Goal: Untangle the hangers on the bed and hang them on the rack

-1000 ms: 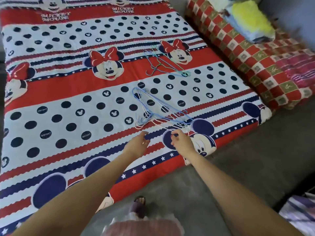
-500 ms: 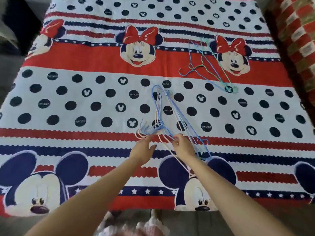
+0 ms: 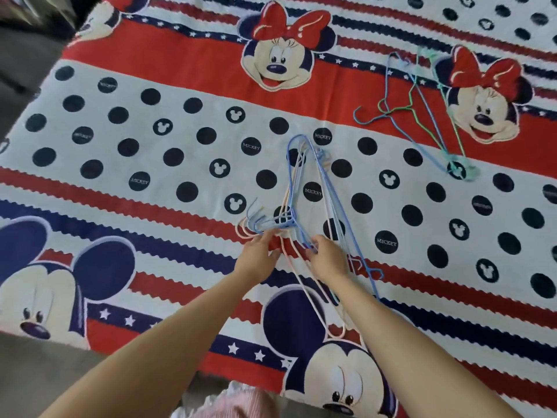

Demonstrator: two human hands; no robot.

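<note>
A tangled bundle of thin blue, pink and white hangers (image 3: 304, 188) lies on the bed (image 3: 150, 164) in the middle of the view. My left hand (image 3: 258, 255) grips the bundle at its hooks on the left side. My right hand (image 3: 327, 257) pinches the blue and pink wires just right of the hooks. A second tangle of blue and green hangers (image 3: 422, 116) lies apart at the upper right, untouched. No rack is in view.
The bedsheet is red, white and navy with cartoon mouse faces and dots. Grey floor (image 3: 27, 375) shows at the lower left and dark floor at the upper left past the bed's edge. My pink striped clothing (image 3: 241, 405) is at the bottom.
The camera has leaned in closer over the bed. Both hands have moved from just short of the near bundle onto it, and now hold its hooks and wires.
</note>
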